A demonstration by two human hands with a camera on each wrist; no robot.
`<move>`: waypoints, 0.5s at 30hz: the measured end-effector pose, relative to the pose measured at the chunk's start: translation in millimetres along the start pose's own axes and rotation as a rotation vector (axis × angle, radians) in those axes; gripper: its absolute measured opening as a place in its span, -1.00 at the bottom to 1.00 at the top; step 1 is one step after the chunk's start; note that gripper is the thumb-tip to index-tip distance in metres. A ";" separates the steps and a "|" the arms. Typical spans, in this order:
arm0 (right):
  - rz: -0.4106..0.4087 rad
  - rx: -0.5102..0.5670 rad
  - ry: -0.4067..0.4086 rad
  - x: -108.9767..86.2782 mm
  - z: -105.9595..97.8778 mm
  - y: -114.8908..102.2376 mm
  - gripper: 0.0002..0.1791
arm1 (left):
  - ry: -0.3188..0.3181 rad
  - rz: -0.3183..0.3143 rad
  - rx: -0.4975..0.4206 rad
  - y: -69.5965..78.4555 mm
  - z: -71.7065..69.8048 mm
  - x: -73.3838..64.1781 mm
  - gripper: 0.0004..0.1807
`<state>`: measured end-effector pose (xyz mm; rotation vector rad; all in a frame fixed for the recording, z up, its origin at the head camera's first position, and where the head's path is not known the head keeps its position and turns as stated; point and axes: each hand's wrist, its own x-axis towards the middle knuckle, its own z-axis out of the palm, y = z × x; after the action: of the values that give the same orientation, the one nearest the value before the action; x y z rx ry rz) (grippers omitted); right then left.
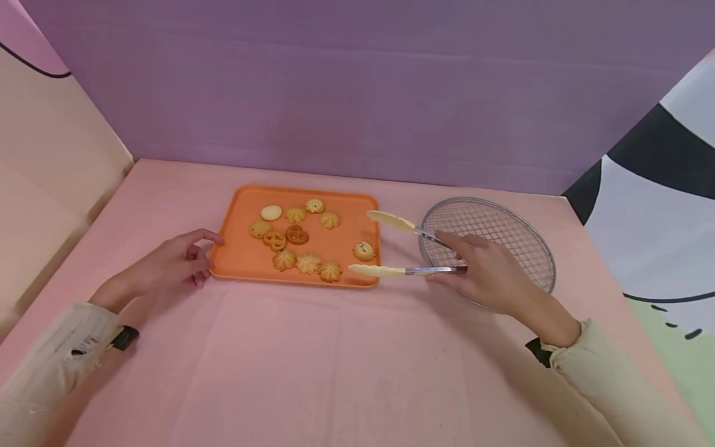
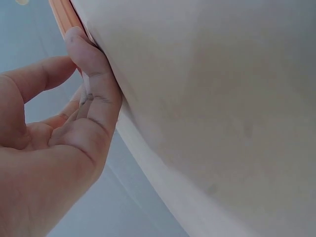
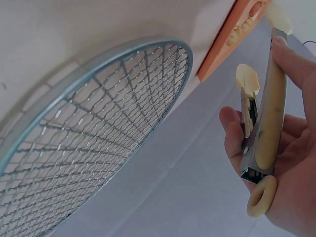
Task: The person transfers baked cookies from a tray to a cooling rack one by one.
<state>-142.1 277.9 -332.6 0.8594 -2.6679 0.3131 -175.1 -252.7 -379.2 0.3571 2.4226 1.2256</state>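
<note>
In the head view, my left hand (image 1: 173, 264) holds the left edge of an orange tray (image 1: 246, 264), its fingers and thumb at the rim near the front corner. Pretzel-shaped and round cookies lie scattered on the tray. My right hand (image 1: 491, 273) grips tongs (image 1: 436, 270) with metal arms and cream tips. Their tips stand spread apart, with nothing between them, over the tray's right end. Near them sits a flower-shaped cookie (image 1: 364, 251) with dark specks. From the right wrist view, the tongs' pull ring (image 3: 261, 196) shows at the palm.
A round wire mesh rack (image 1: 497, 233) with a grey rim lies right of the tray, partly under my right hand. Behind the pink tabletop (image 1: 335, 360) rises a purple wall (image 1: 357, 93). Printed panels stand at both sides.
</note>
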 end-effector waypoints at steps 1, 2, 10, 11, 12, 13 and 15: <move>0.008 -0.009 -0.010 1.2 0.3 0.2 -0.20 | 0.001 -0.002 -0.002 0.1 0.2 -0.1 -0.52; 0.012 -0.017 -0.019 2.1 0.7 0.4 -0.20 | 0.001 -0.004 -0.004 0.2 0.3 -0.3 -0.52; 0.015 -0.013 -0.032 3.0 3.9 3.5 -0.19 | 0.007 0.002 0.007 0.0 0.7 -0.8 -0.54; 0.015 -0.013 -0.033 3.0 4.4 4.0 -0.20 | 0.006 0.003 0.008 -0.1 0.7 -0.7 -0.54; 0.013 -0.014 -0.032 2.9 4.9 4.6 -0.20 | 0.007 0.005 0.010 0.0 0.8 -0.6 -0.54; 0.009 -0.017 -0.032 2.9 5.5 5.1 -0.21 | 0.007 0.005 0.011 0.2 0.8 -0.6 -0.54; 0.005 -0.024 -0.033 3.1 6.6 5.9 -0.21 | 0.008 0.005 0.012 0.6 0.9 -0.3 -0.54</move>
<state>-149.5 278.9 -338.1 0.8585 -2.6989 0.2703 -174.4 -251.9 -379.1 0.3628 2.4382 1.2172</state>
